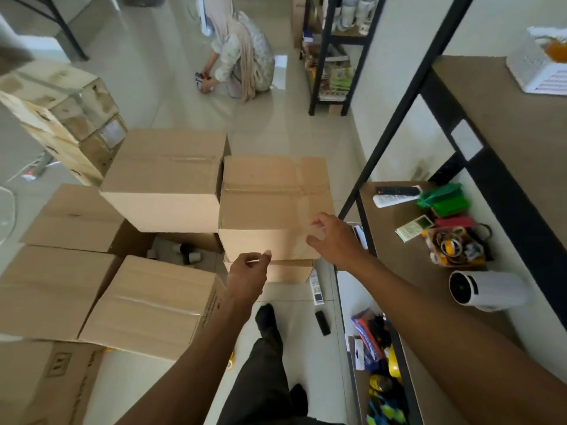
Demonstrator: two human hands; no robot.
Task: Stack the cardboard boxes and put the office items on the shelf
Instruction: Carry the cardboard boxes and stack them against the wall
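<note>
Left hand [245,276]: loosely curled, holding nothing — at the box's [273,207] 7 o'clock corner.
Right hand [333,237]: fingers spread, empty — over its 5 o'clock corner.
Shelf [408,259]: 3 o'clock.

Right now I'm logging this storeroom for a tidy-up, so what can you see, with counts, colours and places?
cardboard boxes: at least eight, brown, on the floor left and centre, some stacked
taped box: one, brown, on another box just ahead of both hands
shelf: one, black frame with brown boards, on the right
remotes: two on the shelf board, one white, one black
green item: one, beside the remotes
tub of tape rolls: one, clear, on the shelf board
white cylinder: one, lying on the shelf board
black item: one, on the floor
another person: one, crouched on the floor beyond
left hand: loosely curled, holds nothing
right hand: fingers spread at the taped box's corner
</note>
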